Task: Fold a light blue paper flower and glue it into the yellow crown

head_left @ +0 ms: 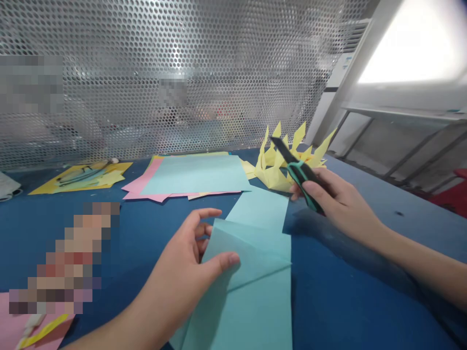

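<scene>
My left hand has its thumb on top of a folded sheet of light blue paper and its fingers curled at the paper's left edge. A flap of that sheet lies folded over at a slant. In my right hand is a black and green utility knife, its dark blade out and pointing up and left, above the table. Beyond the folded sheet lies another light blue piece of paper, partly covered by it. Just behind the knife stands a yellow paper crown with pointed tips.
A stack of coloured paper lies at the back of the blue table. Yellow paper with dark-handled things on it is at back left. Pink paper lies front left, beside a blurred-out patch. A perforated metal panel stands behind.
</scene>
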`<state>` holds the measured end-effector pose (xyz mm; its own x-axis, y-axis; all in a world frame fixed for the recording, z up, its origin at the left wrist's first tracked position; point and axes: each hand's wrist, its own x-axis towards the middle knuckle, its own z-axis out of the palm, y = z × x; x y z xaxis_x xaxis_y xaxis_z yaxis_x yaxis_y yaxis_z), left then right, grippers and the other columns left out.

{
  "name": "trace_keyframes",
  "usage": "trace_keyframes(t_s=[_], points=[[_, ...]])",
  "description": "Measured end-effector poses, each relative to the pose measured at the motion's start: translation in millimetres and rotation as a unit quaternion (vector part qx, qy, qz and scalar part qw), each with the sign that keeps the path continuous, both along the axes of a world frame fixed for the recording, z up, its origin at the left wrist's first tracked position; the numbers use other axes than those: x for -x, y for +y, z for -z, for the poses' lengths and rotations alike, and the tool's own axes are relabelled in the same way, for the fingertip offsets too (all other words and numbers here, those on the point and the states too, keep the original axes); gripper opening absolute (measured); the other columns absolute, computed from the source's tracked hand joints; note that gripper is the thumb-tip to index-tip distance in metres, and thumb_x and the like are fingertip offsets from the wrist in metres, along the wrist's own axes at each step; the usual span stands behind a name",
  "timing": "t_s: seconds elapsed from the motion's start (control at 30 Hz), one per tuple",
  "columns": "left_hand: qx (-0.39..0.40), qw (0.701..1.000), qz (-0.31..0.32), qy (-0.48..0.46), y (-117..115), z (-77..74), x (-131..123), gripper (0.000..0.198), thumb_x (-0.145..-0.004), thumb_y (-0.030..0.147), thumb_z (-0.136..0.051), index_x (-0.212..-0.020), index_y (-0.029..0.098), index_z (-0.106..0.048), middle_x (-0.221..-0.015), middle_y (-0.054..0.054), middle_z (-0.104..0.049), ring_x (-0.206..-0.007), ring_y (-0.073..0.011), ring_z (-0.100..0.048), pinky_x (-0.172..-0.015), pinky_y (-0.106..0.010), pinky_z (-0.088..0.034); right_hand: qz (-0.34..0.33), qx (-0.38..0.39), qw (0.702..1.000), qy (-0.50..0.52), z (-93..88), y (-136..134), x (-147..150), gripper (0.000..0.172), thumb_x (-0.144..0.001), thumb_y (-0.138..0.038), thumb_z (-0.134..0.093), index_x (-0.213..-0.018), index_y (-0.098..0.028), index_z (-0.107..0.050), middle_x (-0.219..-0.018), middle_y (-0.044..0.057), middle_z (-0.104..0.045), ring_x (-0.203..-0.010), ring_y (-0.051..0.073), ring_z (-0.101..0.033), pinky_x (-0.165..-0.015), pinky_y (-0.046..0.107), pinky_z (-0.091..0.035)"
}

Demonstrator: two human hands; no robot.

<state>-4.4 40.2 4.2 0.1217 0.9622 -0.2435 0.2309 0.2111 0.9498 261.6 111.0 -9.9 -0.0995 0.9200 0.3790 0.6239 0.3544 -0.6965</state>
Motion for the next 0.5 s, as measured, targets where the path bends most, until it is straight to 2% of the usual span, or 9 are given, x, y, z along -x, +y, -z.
trace_keyframes(t_s=[0.13,0.3,0.37,0.43,0.5], points=[[-0.030,0.998,-0.016,0.045,1.8,0.6,2.7,0.043,-0.073,0.040,-0.071,-0.105,0.027,-0.047,-0.060,0.010,-0.053,-0.055,-0.0115,-0.048,-0.049,-0.020,-0.035,-0.010,0.018,0.998,0.066,3.1,-1.0,0.7,0.040,-0.094,-0.060,-0.036,-0.085,-0.024,-0.050,-0.071,0.003,-0.059,-0.056,0.018,-0.059,-0.047,0.031,-0.046],[-0.058,0.996,-0.015,0.072,2.4,1.1,3.1,0.028,-0.077,0.048,-0.062,-0.079,0.025,-0.047,-0.052,0.011,-0.045,-0.047,-0.0089,-0.035,-0.044,-0.020,-0.028,-0.025,0.019,0.997,0.077,11.2,0.7,-0.8,0.033,-0.094,-0.056,-0.043,-0.085,-0.024,-0.047,-0.067,-0.001,-0.054,-0.051,0.015,-0.055,-0.043,0.028,-0.044],[-0.088,0.992,-0.025,0.087,3.3,1.0,3.2,0.031,-0.075,0.046,-0.065,-0.067,0.023,-0.046,-0.060,0.007,-0.053,-0.052,-0.0095,-0.042,-0.049,-0.022,-0.034,-0.032,0.012,0.997,0.063,14.1,2.8,-2.0,0.026,-0.096,-0.050,-0.043,-0.091,-0.025,-0.046,-0.068,-0.001,-0.054,-0.053,0.015,-0.054,-0.044,0.028,-0.045],[-0.122,0.987,-0.032,0.101,4.4,0.7,3.7,0.032,-0.071,0.043,-0.069,-0.059,0.022,-0.047,-0.082,0.002,-0.063,-0.070,-0.0135,-0.055,-0.063,-0.026,-0.043,-0.041,0.003,0.998,0.050,16.9,5.4,-3.6,0.020,-0.096,-0.043,-0.043,-0.106,-0.026,-0.044,-0.070,-0.001,-0.054,-0.056,0.016,-0.054,-0.047,0.029,-0.046],[-0.160,0.979,-0.035,0.118,5.1,0.4,4.7,0.030,-0.069,0.040,-0.070,-0.055,0.021,-0.052,-0.103,0.000,-0.063,-0.091,-0.0186,-0.058,-0.077,-0.030,-0.044,-0.052,-0.005,0.998,0.039,19.0,7.7,-5.1,0.032,-0.095,-0.037,-0.045,-0.124,-0.026,-0.036,-0.075,0.001,-0.055,-0.062,0.018,-0.054,-0.051,0.031,-0.049]])
